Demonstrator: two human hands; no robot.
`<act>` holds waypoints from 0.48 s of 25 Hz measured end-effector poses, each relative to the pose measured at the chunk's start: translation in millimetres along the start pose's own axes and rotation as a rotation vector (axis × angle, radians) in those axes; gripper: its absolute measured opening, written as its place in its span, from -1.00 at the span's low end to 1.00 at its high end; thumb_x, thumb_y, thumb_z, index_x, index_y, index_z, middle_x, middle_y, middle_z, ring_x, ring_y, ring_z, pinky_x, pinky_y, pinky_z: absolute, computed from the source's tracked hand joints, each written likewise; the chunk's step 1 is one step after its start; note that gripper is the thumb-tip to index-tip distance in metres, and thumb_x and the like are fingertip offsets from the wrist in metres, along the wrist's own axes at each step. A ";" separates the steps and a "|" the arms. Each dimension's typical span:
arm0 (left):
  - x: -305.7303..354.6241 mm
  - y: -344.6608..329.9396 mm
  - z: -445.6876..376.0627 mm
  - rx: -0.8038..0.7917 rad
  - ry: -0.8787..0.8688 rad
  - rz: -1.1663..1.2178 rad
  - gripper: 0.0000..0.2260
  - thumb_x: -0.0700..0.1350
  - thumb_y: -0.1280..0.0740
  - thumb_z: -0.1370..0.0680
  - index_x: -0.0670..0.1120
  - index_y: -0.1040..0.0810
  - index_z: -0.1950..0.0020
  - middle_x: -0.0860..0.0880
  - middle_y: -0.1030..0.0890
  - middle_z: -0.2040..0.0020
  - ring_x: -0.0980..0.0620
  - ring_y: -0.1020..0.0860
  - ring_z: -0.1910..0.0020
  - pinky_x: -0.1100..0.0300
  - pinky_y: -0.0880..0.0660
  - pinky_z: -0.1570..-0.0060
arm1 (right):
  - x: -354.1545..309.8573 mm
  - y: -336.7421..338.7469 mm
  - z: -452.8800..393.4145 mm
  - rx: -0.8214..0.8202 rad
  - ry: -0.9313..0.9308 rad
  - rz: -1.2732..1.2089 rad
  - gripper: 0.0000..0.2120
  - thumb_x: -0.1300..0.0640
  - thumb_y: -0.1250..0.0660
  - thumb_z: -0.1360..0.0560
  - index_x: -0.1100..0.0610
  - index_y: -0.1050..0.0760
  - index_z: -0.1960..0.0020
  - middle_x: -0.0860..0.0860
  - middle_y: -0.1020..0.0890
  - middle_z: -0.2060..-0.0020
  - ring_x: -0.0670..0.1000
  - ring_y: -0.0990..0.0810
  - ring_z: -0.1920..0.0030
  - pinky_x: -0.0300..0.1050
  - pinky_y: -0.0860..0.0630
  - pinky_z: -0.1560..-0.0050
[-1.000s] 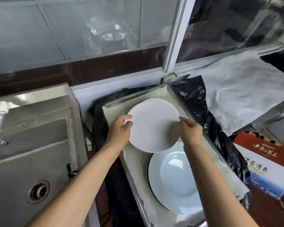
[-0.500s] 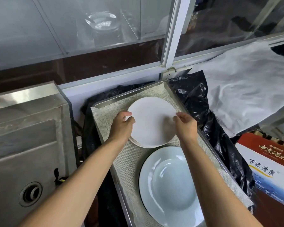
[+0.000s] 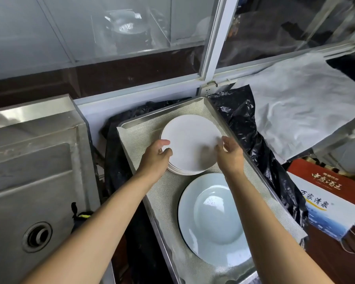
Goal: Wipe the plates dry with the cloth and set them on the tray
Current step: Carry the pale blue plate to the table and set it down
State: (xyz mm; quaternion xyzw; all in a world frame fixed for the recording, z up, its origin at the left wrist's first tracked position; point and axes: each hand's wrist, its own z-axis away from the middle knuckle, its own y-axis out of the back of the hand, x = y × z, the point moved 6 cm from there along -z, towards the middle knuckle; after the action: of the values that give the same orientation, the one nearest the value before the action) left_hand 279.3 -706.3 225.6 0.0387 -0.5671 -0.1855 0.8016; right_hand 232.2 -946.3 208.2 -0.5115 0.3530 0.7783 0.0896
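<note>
Head view, left fingers (image 3: 164,143) gripping plate stack (image 3: 190,143)

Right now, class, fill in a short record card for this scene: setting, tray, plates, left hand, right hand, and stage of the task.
setting: steel sink left of a cloth-lined metal tray
far plates: white plate stack at the tray's far end
near plate: pale blue plate, face up, at the near end
left hand: left hand has its grip on the stack's left edge
right hand: right hand at the stack's right edge, fingers loose; contact unclear
stage: white plate set down on the stack
</note>
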 end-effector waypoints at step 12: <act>-73.3 -24.1 112.7 -0.137 0.020 -0.037 -0.80 -0.19 -0.29 -0.59 0.04 -0.58 -0.15 0.13 -0.60 -0.05 0.03 -0.60 -0.11 0.02 -0.54 -0.20 | 62.5 68.5 121.9 0.109 -0.093 0.052 -0.70 0.29 -0.29 -0.54 0.15 -0.61 -0.23 0.05 -0.72 -0.08 0.09 -0.65 -0.14 -0.03 -0.55 -0.19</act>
State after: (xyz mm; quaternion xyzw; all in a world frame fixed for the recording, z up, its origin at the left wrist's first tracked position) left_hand 148.0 -686.9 193.3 -0.0039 -0.5443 -0.2381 0.8044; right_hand 79.7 -932.2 213.6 -0.4598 0.4037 0.7828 0.1132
